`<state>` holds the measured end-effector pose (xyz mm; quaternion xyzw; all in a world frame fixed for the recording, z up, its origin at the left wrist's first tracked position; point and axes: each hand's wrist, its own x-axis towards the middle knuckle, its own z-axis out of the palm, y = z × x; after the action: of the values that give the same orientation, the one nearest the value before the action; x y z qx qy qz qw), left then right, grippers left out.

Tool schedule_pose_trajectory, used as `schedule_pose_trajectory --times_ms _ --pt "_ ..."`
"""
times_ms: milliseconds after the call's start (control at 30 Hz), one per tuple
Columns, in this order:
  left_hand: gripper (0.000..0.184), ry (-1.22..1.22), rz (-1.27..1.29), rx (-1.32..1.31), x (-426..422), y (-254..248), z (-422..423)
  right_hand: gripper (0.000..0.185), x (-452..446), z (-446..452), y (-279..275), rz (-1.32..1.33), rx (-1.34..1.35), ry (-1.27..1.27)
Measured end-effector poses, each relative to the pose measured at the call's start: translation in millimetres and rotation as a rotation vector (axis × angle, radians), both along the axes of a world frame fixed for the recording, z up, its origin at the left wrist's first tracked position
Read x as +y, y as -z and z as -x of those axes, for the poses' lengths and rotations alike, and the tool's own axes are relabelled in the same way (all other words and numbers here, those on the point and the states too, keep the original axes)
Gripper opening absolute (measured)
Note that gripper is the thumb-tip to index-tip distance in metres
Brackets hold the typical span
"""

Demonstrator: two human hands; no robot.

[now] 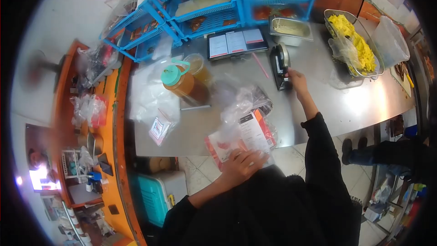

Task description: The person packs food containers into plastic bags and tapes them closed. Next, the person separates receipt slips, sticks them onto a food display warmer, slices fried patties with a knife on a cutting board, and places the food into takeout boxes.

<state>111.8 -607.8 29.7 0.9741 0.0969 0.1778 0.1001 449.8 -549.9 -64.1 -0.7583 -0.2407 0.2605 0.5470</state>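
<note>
My left hand lies spread over the lower edge of a red and white printed packet at the table's front edge. Clear plastic is bunched above the packet. Farther right, my right hand is at the near end of a black tape dispenser, its fingers curled together; what they pinch is too small to make out. A pink strip lies left of the dispenser. Left of the plastic stand a brown bottle with a mint-green lid and a clear cup.
On the metal table are a tablet, a metal tray and a basket of yellow food. Blue crates stand behind. Plastic bags lie at left. A person's legs and shoes show at right.
</note>
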Motion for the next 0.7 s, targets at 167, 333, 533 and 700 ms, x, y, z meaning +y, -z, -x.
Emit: schedule_pose_trajectory --times_ms 167,333,533,700 --pt "0.035 -0.101 0.094 0.035 1 4 -13 0.042 -47 29 -1 -0.060 -0.433 0.043" --pt "0.037 -0.040 0.008 0.073 15 -8 -19 0.037 -44 31 16 -0.161 0.174 -0.041" --pt "0.042 -0.021 0.123 0.035 30 -9 -21 0.037 -50 39 21 0.034 -0.110 -0.020" --pt "0.044 -0.010 0.145 0.018 30 -5 -19 0.036 -137 111 -27 -0.263 0.055 -0.013"
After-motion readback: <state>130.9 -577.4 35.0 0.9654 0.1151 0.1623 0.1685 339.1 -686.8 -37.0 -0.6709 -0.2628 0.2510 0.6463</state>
